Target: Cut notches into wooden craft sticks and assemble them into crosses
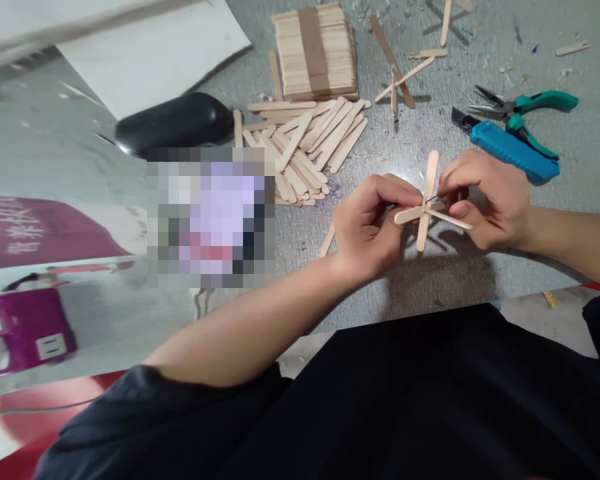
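One stick cross [425, 208] | long axis pointing forward, leaning right | left fingers [403, 192] pinching it | right fingers [460, 173] bent, hold unclear

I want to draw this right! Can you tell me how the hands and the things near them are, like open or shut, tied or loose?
Crossed sticks: held up, joined near their middles
Left hand: pinching the crossed sticks
Right hand: fingers bent, grip unclear
Stick bundle: bound by a brown band
Loose sticks: heaped, untied
Pliers: lying open
Blue knife: lying down, blade state unclear
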The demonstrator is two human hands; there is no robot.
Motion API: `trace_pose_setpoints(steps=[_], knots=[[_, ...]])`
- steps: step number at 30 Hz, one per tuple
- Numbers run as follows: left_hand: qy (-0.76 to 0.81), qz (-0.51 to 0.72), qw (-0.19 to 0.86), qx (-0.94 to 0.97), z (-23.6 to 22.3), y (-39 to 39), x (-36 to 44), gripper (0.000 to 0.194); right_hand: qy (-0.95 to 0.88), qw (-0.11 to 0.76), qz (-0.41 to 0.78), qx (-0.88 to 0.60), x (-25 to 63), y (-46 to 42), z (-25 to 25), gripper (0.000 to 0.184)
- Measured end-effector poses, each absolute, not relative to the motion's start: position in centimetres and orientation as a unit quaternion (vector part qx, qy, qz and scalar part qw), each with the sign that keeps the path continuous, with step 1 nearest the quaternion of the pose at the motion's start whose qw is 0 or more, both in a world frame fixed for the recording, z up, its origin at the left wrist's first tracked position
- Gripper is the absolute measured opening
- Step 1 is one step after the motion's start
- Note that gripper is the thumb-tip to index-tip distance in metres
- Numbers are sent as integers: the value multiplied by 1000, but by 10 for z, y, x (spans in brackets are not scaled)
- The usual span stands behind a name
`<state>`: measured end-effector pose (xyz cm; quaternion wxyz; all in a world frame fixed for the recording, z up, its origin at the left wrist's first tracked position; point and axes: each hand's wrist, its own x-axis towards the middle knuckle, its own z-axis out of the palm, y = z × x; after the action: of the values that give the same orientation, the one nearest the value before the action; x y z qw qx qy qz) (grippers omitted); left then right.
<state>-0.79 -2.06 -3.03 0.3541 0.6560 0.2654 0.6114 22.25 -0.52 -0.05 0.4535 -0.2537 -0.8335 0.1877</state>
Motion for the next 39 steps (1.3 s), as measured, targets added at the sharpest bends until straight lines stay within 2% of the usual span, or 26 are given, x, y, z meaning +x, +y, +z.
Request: trace_pose_setpoints(steps=[6, 10, 15, 18, 23, 26, 28, 33, 39], knots=[[300, 609, 330, 656, -24, -23, -6, 13, -839, 424, 156, -302, 221, -6, 3, 18], [325, 616, 327, 638, -21, -24, -5, 17, -828, 474, 109, -279, 221, -6, 3, 31], [300, 614, 351, 640, -23, -23, -7, 8, -828, 436, 117, -332, 224, -6, -8, 14], [323, 600, 351, 642, -27, -23, -9, 6, -823, 433, 122, -346, 225, -2, -13, 16], [385, 581, 334, 635, -42, -20, -14, 27, -816, 462, 84, -337, 228, 14, -16, 15], [439, 566, 304, 628, -49, -18, -16, 42, -822, 442, 47, -356, 230, 21, -17, 18], [477, 553, 279, 624, -51, -18, -18, 46, -831, 420, 33, -364, 230, 22, -18, 20], [488, 538, 263, 635, -50, -18, -20, 40, -840, 355, 20, -410, 230, 19, -21, 24], [452, 533, 261, 666, -43, -17, -17, 40, -852, 369, 40, -371, 230, 23, -21, 35]])
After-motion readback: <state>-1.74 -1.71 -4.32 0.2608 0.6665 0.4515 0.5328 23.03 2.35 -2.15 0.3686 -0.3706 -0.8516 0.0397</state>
